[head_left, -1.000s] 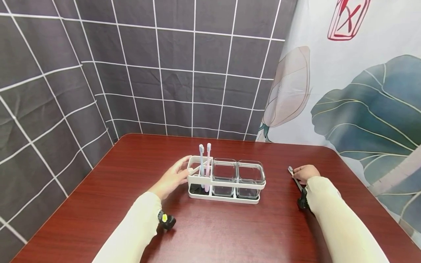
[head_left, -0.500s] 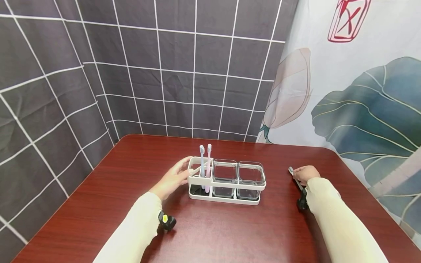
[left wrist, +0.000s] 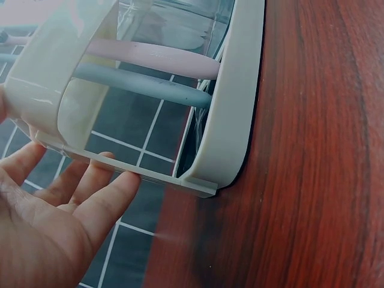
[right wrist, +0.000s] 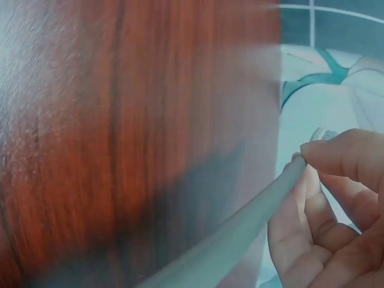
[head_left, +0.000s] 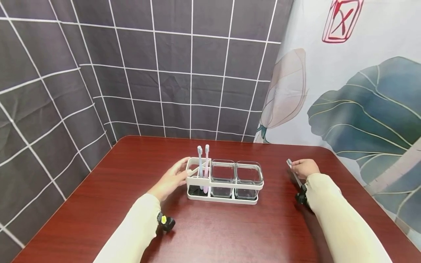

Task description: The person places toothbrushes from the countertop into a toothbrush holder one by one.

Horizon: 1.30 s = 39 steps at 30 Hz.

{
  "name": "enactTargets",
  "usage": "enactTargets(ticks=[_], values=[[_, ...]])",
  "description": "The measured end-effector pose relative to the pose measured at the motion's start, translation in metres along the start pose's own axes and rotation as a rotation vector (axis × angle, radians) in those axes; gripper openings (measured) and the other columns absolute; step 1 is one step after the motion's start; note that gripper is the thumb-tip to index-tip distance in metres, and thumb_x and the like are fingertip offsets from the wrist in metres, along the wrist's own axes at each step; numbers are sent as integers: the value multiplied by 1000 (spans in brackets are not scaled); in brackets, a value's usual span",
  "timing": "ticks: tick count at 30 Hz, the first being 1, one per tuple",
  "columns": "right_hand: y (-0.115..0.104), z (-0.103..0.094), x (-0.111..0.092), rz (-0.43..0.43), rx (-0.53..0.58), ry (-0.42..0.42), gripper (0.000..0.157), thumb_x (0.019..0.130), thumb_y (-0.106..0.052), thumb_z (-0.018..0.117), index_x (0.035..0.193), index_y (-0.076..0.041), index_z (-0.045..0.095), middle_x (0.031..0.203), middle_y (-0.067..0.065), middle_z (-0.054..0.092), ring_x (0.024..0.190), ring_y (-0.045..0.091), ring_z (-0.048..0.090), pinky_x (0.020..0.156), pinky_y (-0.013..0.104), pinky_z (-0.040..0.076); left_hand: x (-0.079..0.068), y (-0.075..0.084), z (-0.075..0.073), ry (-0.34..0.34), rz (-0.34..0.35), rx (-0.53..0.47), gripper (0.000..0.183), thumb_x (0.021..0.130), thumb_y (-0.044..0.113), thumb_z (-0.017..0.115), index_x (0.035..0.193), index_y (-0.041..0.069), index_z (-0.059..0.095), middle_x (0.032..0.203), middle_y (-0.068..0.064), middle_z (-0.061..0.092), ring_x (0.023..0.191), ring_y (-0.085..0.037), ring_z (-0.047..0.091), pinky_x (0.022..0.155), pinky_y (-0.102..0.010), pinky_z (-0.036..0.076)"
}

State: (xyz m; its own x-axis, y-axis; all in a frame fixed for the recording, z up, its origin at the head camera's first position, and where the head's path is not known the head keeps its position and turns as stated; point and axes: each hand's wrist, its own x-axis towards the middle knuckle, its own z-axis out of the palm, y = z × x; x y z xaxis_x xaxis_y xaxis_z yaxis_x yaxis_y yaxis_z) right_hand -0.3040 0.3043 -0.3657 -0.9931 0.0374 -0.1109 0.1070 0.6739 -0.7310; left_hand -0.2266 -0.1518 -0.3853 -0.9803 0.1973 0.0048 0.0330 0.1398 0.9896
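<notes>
A white toothbrush holder (head_left: 227, 183) stands in the middle of the table. My left hand (head_left: 169, 182) holds its left end, fingertips against the side frame (left wrist: 114, 170) and thumb at the front band. A blue toothbrush (head_left: 200, 164) and a pink toothbrush (head_left: 206, 168) stand upright in the left compartment; their lower handles show in the left wrist view. Two clear square cups (head_left: 223, 171) fill the other compartments. Well to the right, my right hand (head_left: 306, 168) pinches a grey toothbrush (right wrist: 240, 234) close to its head, between thumb and fingers. Its handle slants back toward the wrist, above the table.
The red-brown wooden table (head_left: 230, 233) reaches back to a grey tiled-pattern curtain (head_left: 171, 84). A printed white curtain (head_left: 329, 76) hangs along the right side. Each wrist carries a small black camera (head_left: 167, 223).
My right hand has risen slightly with the grey toothbrush, lifting it from the table. My left hand stays at the holder. The head view has shifted a little.
</notes>
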Motion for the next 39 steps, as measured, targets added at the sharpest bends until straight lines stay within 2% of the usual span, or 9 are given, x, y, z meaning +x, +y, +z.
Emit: enactTargets(ticks=[3,8,12,17,21,24,28,34,39], values=[[-4,0,0,-19,-11,30,36,87,-5,58,115,18,58,81,8,68,69,12,57,60,25,52,-2,-1,-2,-2,3,-8,54,98,12,53,149,15,33,150,-20,35,130,-37,45,105,-52,41],[-17,1,-1,-54,-28,96,36,90,-10,57,118,14,59,95,20,69,72,13,60,60,24,51,-4,-2,-5,-2,1,-19,56,98,12,52,150,13,31,151,-20,33,129,-37,46,105,-51,40],[-31,1,-5,-79,-22,157,36,91,-13,56,119,11,61,101,22,69,71,10,59,61,23,49,-6,-2,-6,-7,0,-23,57,98,13,53,150,13,29,151,-21,33,128,-36,47,106,-49,40],[-45,0,-14,-87,36,216,37,92,-13,56,122,9,60,112,27,65,73,7,58,62,19,49,-5,-1,-5,-13,2,-24,56,99,13,52,150,12,29,151,-22,31,130,-37,45,106,-51,39],[-53,-1,-20,-93,98,272,38,91,-11,56,123,9,60,112,28,64,68,4,58,61,18,50,-5,-1,-5,-10,5,-7,54,99,12,51,149,13,32,151,-22,32,131,-38,43,106,-54,39],[-58,-3,-24,-103,161,316,38,91,-10,57,123,9,59,101,18,68,65,-1,57,61,16,51,-4,-1,-4,-6,3,1,54,98,13,52,149,14,33,151,-21,33,131,-38,43,105,-54,39],[-64,-5,-28,-92,239,369,39,91,-11,59,125,7,59,81,-9,63,63,-3,56,60,15,50,-2,-1,-2,-5,4,-1,54,98,15,54,148,16,34,149,-21,36,130,-37,45,105,-52,41],[-74,-8,-35,-67,298,438,41,89,-12,60,127,2,60,82,-13,60,62,-3,55,58,13,48,-1,0,-2,-21,3,-17,54,99,13,51,149,15,32,151,-20,33,133,-38,41,106,-55,38],[-84,-8,-43,-87,421,503,35,88,-8,62,122,2,62,76,-17,57,63,-4,53,56,11,47,-1,0,-2,-29,-1,-19,54,99,13,51,150,14,31,152,-20,31,134,-38,40,107,-54,37]])
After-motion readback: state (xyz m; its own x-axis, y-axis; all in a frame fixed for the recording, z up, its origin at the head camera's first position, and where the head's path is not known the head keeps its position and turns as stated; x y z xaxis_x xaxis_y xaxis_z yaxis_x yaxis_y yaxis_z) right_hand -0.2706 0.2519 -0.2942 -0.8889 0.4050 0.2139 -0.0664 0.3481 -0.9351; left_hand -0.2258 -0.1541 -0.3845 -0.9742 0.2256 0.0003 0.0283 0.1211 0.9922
